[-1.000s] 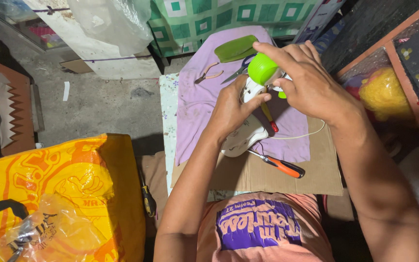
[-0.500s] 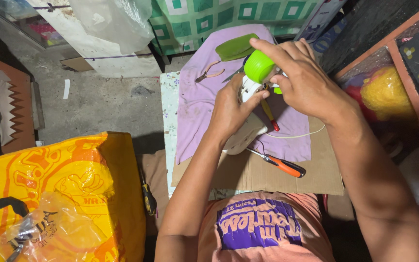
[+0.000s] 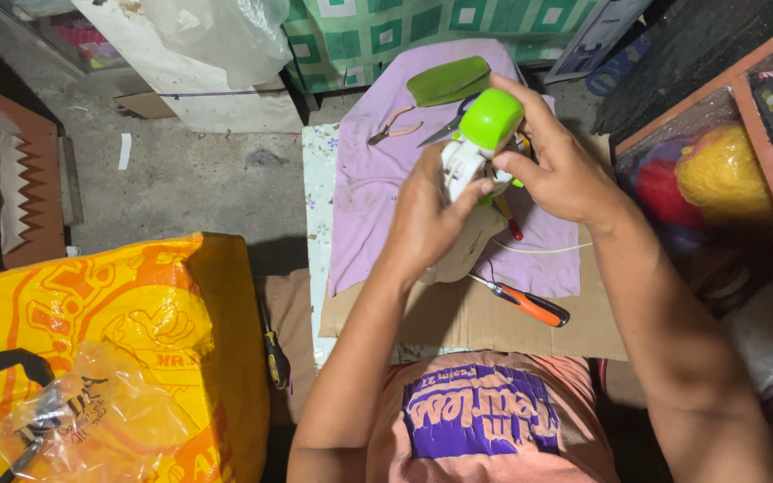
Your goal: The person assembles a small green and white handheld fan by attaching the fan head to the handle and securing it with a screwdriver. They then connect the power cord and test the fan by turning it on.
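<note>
I hold a small white appliance [image 3: 463, 170] with a round lime-green top [image 3: 491, 119] above the purple cloth [image 3: 378, 206]. My left hand [image 3: 427, 219] grips its white body from below and the left. My right hand [image 3: 556, 161] wraps the green top and the right side, fingers curled over it. A thin white cord [image 3: 547, 248] trails from the appliance across the cloth. A red-and-yellow screwdriver [image 3: 509, 219] lies partly hidden under my hands.
An orange-handled screwdriver [image 3: 530, 305] rests on brown cardboard [image 3: 485, 326]. Pliers [image 3: 389, 131], scissors [image 3: 447, 130] and a green cover piece [image 3: 447, 80] lie at the cloth's far end. A yellow bag [image 3: 109, 358] stands at the left, with another screwdriver [image 3: 274, 358] beside it.
Both hands have tilted the appliance more upright and lifted it slightly. My right hand's fingers slid from over the green top toward its right side.
</note>
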